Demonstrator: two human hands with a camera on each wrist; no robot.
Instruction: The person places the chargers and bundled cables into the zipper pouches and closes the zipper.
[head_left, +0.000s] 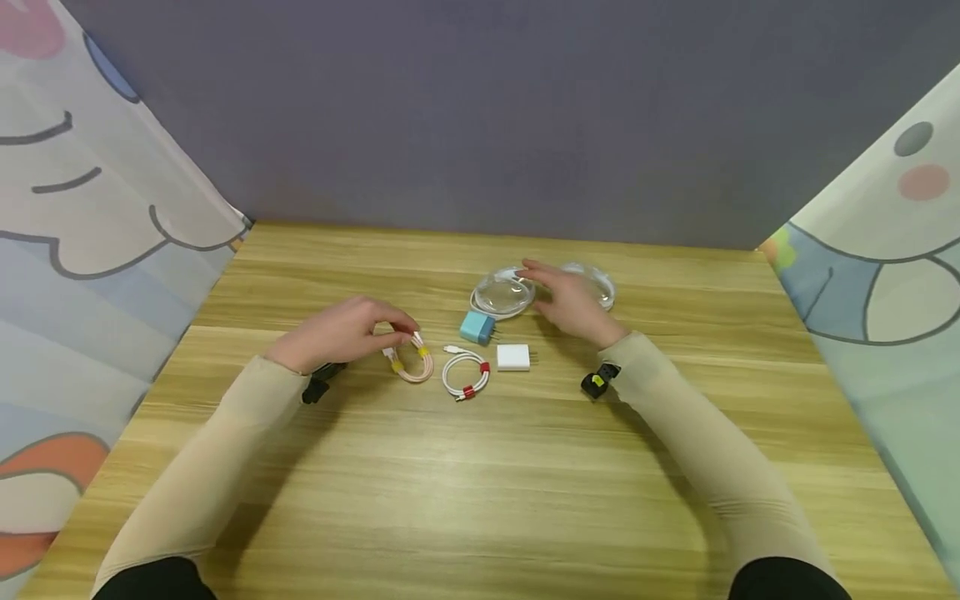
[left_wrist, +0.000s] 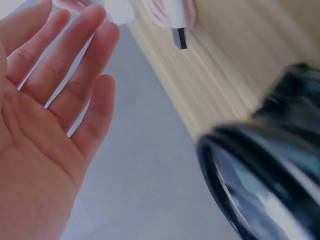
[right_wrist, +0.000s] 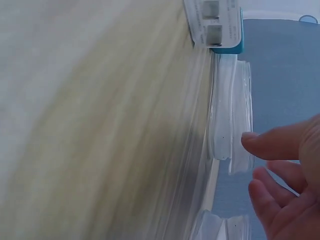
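Note:
My left hand (head_left: 348, 333) hovers over a pink charging cable (head_left: 429, 367) bound with yellow ties, its fingertips near the cable's upper end; the head view does not show whether they touch. In the left wrist view its fingers (left_wrist: 75, 90) are extended and apart from the cable's black-tipped plug (left_wrist: 180, 37). My right hand (head_left: 573, 304) reaches over two coiled white cables in clear wrapping. Its fingers spread beside the left wrapped cable (head_left: 504, 293) and partly cover the right one (head_left: 602, 287). The thumb is close to a wrapped cable (right_wrist: 230, 110) in the right wrist view.
Between the hands lie a white cable with red ties (head_left: 468, 392), a white charger plug (head_left: 513, 357) and a light-blue charger plug (head_left: 475, 327). A grey panel (head_left: 480, 117) stands behind the wooden table (head_left: 465, 483). Dark wrist devices (head_left: 596, 383) are strapped on both wrists.

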